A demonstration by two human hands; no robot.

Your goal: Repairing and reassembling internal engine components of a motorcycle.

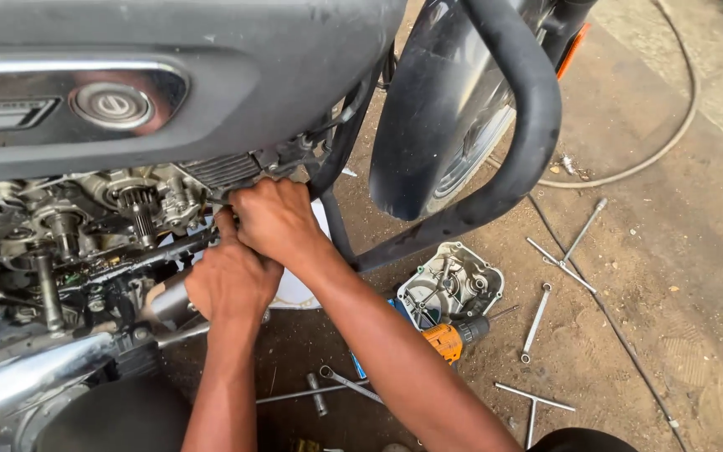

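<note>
The motorcycle [169, 75] fills the top and left, cut off by the frame on both sides, its dark grey tank smooth and glossy with a chrome trim strip. Below it the open engine [69, 234] shows bare gears and shafts, oily grey metal, crowded enough that single parts are hard to tell apart. A thick black tubular crash guard [529, 109] curves down past the front fender [428, 100]; the wheel behind it is mostly hidden.

Both hands work at the engine's front edge, under the tank. The right hand [274, 219] is curled, fingers pressed in against the casing; what it pinches is hidden by its own knuckles. The left hand [229, 280] sits just below and touching it, closed around something I cannot make out, beside a chrome exhaust pipe [35, 377].

On the dirt floor [671, 276] lies one removed engine cover [451, 285], cast aluminium, pale and ribbed inside. Touching its lower edge is one orange and black drill [455, 336], partly behind the right forearm. I count two T-handle wrenches [564, 259], [533, 403], one slim spanner [535, 322], and two or three more steel tools [328, 389] between the arms, half covered. A thin hose [654, 151] loops across the concrete.
</note>
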